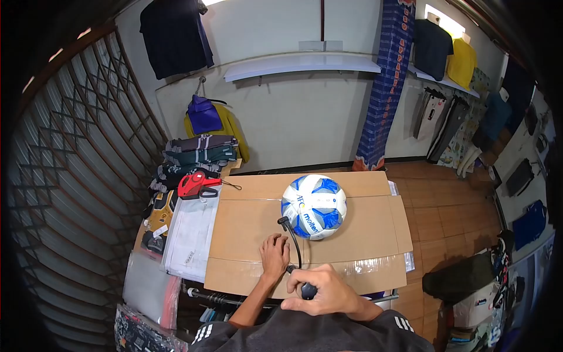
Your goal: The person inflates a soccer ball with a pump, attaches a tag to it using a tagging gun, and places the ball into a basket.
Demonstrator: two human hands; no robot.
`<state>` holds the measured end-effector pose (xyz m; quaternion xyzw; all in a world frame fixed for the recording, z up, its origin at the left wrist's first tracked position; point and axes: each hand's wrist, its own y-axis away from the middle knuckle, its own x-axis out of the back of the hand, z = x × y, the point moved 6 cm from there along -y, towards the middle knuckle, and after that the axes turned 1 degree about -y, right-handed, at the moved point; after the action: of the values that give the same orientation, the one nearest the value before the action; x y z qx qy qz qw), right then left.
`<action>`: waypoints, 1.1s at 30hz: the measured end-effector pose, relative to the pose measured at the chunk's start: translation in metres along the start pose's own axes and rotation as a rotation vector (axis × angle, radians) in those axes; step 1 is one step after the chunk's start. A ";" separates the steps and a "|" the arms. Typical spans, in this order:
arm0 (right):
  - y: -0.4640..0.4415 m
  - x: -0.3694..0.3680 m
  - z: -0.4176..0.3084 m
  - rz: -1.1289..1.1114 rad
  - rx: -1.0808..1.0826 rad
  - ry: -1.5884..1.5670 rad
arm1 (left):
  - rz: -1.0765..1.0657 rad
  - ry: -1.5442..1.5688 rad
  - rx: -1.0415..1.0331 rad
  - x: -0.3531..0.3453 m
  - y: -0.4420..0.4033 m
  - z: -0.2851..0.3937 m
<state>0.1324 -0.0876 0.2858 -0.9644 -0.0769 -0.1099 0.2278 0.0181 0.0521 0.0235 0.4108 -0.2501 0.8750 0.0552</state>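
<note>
A white, blue and grey soccer ball [314, 206] sits on the cardboard sheet. My right hand [325, 290] is closed around a black hand pump [308, 291] near the front edge, its body mostly hidden by my fingers. From the pump a thin black hose [297, 245] curves up to a black connector head [284, 221] beside the ball's lower left side; I cannot tell whether the two touch. My left hand [275, 256] rests on the cardboard just left of the hose, fingers stretched forward, holding nothing visible.
Flattened cardboard [246, 229] covers the table. At its left lie a red and black handheld tool [198, 185], white plastic-wrapped packs [190, 234] and folded clothes [202, 149]. A folding metal gate [88, 158] stands at far left, a blue banner-wrapped pillar [384, 88] behind.
</note>
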 end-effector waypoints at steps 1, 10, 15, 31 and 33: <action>0.000 -0.003 0.003 0.015 -0.019 -0.010 | 0.006 -0.007 -0.003 0.002 0.000 0.000; 0.006 -0.038 0.088 0.206 -0.086 0.082 | -0.021 -0.011 0.024 -0.002 -0.001 0.000; 0.011 -0.048 0.123 0.247 -0.094 0.108 | -0.026 -0.004 0.013 -0.004 -0.001 -0.001; -0.002 -0.005 -0.009 0.140 -0.086 0.298 | 0.007 -0.008 -0.020 0.004 0.000 0.004; -0.002 -0.016 0.023 0.185 -0.107 0.367 | -0.003 -0.013 -0.010 0.001 0.001 0.001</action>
<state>0.1205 -0.0768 0.2630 -0.9419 0.0607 -0.2663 0.1953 0.0179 0.0506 0.0247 0.4164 -0.2544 0.8710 0.0569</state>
